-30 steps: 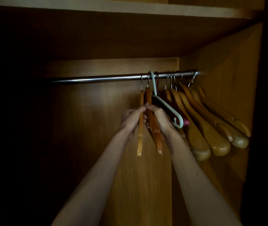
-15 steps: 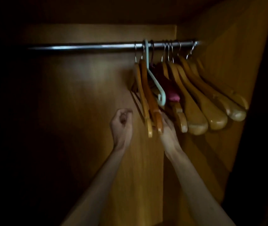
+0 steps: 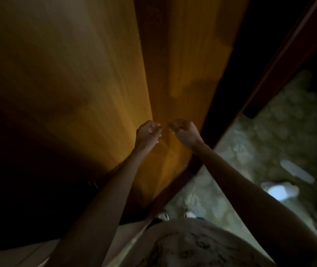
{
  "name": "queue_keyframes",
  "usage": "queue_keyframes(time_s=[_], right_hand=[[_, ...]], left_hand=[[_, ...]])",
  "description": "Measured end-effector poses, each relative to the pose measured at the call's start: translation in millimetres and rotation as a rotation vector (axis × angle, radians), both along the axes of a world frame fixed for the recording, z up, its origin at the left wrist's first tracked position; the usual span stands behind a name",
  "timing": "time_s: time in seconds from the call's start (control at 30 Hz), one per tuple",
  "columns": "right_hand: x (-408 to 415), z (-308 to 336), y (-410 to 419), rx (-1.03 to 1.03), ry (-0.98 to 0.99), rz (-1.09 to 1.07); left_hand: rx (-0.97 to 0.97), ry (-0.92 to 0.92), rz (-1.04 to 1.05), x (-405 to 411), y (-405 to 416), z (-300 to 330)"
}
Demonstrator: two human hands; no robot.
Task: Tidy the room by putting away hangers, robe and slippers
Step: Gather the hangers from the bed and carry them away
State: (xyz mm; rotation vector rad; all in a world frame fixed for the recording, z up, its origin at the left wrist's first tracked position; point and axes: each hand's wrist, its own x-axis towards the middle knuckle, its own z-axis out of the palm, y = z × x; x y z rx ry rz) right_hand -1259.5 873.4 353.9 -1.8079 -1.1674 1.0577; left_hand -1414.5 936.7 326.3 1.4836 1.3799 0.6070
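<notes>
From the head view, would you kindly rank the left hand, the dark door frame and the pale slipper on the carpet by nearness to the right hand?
1. left hand: just beside the right hand, to its left, before the wooden panel.
2. dark door frame: immediately right of that hand, behind the wrist.
3. pale slipper: far lower right on the carpet, blurred.

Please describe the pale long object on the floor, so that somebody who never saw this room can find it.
Right of the wooden wardrobe lies a patterned carpet. Near its right edge rests a blurred pale long object, possibly a slipper. Unlike the rounder bluish-white blur below it, it is narrow and slanted.
</notes>
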Motion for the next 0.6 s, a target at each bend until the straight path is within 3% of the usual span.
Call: queue_keyframes(time_s=[0.2,0.37,0.6], right_hand=[[23,-99,-90,-0.323,-0.002,-0.176],[36,-164,-203,-0.56,0.135,-0.359],[38,-203,-392,-0.683,0.371,-0.899]], left_hand=[[-0.274,0.222,-0.351,32,-61,-77],[-0.428,0.458,-0.7,65,-126,-132],[-0.37,0.719,-1.217,157,-232,-175]])
